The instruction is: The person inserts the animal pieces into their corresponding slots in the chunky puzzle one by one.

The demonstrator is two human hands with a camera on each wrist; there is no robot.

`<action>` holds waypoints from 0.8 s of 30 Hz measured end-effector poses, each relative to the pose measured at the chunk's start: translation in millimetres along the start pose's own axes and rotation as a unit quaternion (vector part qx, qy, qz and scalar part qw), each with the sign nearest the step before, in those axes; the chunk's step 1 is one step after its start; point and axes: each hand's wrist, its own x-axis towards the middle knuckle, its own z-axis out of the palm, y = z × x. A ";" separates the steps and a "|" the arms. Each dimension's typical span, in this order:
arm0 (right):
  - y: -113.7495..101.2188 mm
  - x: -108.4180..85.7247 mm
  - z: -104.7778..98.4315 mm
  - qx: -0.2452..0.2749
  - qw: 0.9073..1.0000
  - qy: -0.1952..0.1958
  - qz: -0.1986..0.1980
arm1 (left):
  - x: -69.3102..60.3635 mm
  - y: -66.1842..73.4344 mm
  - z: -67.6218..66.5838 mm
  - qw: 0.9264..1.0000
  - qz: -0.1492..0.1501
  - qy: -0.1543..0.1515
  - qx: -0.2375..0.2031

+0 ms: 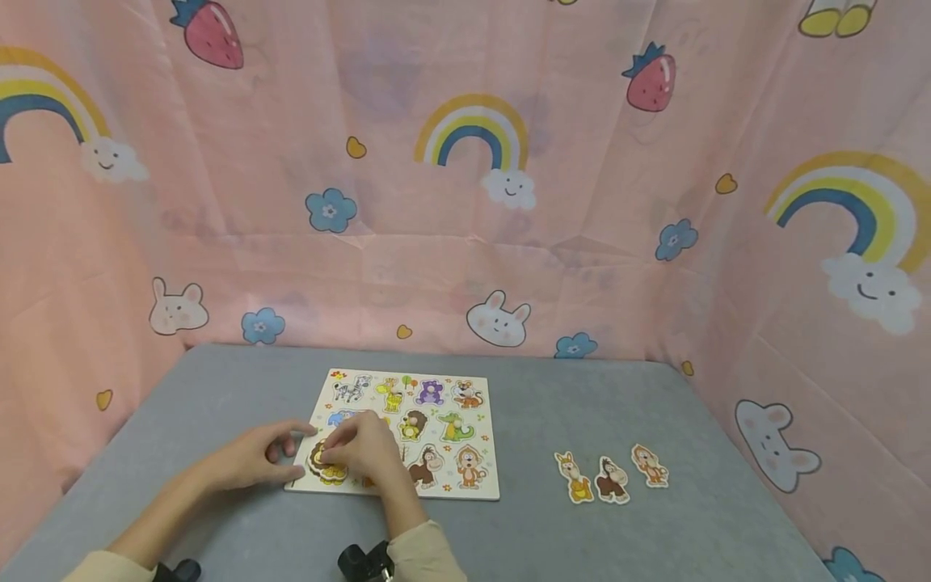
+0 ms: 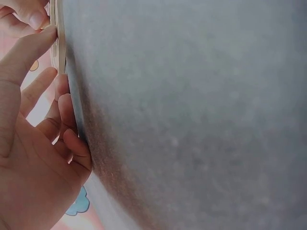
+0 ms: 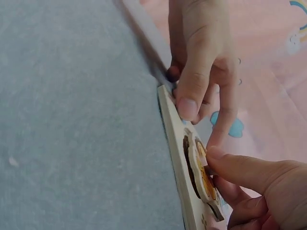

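A white puzzle board (image 1: 476,485) with animal pictures lies on the grey table. At its lower left corner the right hand (image 1: 371,453) pinches the lion piece (image 1: 330,472) between thumb and fingers. In the right wrist view the lion piece (image 3: 204,167) is slightly tilted and raised over its recess, with the right hand (image 3: 268,191) at it. The left hand (image 1: 250,459) touches the board's left edge, its fingers spread and loosely bent; in the left wrist view the left hand (image 2: 38,143) has its thumb near the board's edge (image 2: 61,43).
Three loose pieces lie right of the board: a kangaroo (image 1: 575,478), a gorilla (image 1: 612,481) and a monkey (image 1: 650,466). A pink patterned cloth (image 1: 407,275) hangs behind and beside the grey table (image 1: 553,420).
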 end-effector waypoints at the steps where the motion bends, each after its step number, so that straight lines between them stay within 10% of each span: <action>1: 0.0 -0.3 0.4 -0.003 1.000 0.001 0.003 | 0.0 0.3 0.0 1.000 0.000 0.000 0.001; 24: -4.5 -3.1 5.6 -0.032 0.999 0.012 0.025 | -0.1 1.3 -0.1 1.000 0.000 -0.001 -0.002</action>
